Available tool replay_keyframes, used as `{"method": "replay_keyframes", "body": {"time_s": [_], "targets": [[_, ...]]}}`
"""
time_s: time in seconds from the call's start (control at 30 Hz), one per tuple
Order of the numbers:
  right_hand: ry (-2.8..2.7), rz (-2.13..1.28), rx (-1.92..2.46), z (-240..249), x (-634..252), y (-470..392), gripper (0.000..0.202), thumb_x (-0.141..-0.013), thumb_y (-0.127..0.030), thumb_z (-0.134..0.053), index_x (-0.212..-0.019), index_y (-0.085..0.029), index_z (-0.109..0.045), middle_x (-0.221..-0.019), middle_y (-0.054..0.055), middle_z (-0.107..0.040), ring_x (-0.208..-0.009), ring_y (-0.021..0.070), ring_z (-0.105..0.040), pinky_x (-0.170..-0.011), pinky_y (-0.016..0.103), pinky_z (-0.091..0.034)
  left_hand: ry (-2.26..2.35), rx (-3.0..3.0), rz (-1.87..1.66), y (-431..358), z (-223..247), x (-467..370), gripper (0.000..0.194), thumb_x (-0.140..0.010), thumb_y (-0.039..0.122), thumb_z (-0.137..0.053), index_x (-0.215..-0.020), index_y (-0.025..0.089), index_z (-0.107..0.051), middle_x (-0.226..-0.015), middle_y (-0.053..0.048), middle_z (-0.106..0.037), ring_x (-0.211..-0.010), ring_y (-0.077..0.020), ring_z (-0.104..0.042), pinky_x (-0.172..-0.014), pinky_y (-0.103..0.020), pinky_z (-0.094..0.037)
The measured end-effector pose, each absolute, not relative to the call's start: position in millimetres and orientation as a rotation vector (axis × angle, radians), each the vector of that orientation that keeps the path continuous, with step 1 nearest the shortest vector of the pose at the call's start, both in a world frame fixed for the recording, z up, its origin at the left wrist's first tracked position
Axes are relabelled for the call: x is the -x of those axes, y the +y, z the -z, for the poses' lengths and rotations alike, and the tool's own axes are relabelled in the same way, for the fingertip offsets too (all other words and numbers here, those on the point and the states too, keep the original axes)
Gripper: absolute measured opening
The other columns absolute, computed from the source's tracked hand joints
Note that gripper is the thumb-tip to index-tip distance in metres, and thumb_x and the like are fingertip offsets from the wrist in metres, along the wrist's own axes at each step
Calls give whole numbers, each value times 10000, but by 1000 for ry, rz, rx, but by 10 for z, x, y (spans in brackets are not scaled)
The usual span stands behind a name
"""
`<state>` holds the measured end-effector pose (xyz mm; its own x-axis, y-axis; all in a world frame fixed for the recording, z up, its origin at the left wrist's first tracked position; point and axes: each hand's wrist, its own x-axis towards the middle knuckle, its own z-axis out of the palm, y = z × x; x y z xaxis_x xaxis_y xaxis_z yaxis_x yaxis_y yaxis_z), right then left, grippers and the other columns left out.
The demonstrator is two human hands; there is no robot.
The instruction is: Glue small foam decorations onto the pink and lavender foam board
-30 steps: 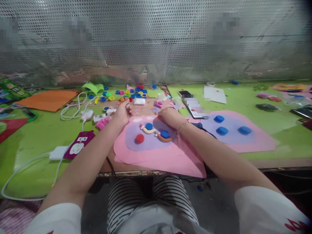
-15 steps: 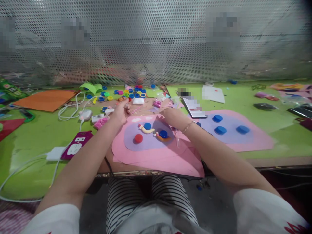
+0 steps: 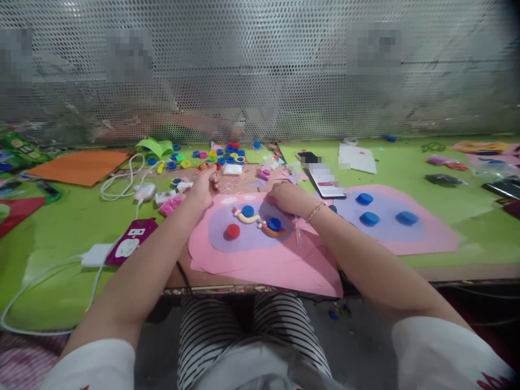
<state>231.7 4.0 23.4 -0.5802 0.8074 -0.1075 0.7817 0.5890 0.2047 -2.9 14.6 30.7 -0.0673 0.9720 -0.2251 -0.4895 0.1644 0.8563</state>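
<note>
Pink sheet point(image 3: 268, 268): matt paper, smooth; lilac patch point(image 3: 252, 242) same. Blue disc point(image 3: 274, 224), red disc point(image 3: 233, 231): plastic-looking, faint sheen. Cream strip point(image 3: 248, 219): smooth, clay-like. Back panel point(image 3: 244, 70): perforated metal, dull shine. Green tabletop point(image 3: 479, 227): smooth, glossy; front edge point(image 3: 227, 289) rough, wood-like. Purple case point(image 3: 142, 230): glossy plastic. Striped trousers point(image 3: 284, 327): matt cloth.

No text, number or sign reads clearly.

Free room is lying between the left hand point(image 3: 205, 187) and the right hand point(image 3: 289, 198) over the pink sheet point(image 3: 247, 262), while a white block point(image 3: 232, 169) and small colourful caps point(image 3: 230, 160) are cluttering the far end.
</note>
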Motion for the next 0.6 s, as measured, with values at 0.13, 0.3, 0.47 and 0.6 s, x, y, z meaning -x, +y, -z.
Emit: {"method": "replay_keyframes", "body": {"time_s": [0.13,0.3,0.47,0.6], "targets": [[2697,-120,-1330,-230,-2295,34,299,-865,-113,-390,-940,-99,-679,-1006,157,-656,-942,224,-601,-770,291,-390,1004,-644,-1344,148,-306,25,237,-823,263,-541,-641,176,-418,-424,77,-367,-338,-48,-324,-391,-182,-256],[2741,-53,-1392,-194,-2289,30,335,-857,-117,-388,-1099,-129,-619,-1029,141,-671,-938,227,-621,-688,279,-372,1010,-648,-1349,140,-313,13,242,-848,246,-500,-636,173,-409,-413,73,-367,-335,-46,-328,-385,-182,-243],[2711,-57,-1405,-251,-2280,-26,411,-848,-120,-384,-1222,-141,-551,-1005,160,-676,-910,239,-631,-612,274,-331,1004,-643,-1349,139,-310,9,245,-842,257,-515,-637,174,-410,-411,77,-359,-329,-45,-319,-385,-183,-243],[2724,-17,-1325,-325,-2285,-41,412,-805,-76,-388,-1167,-125,-580,-945,149,-683,-898,229,-621,-622,274,-330,995,-662,-1345,143,-302,10,253,-839,269,-528,-636,175,-409,-418,76,-361,-335,-45,-323,-387,-180,-242]]}}
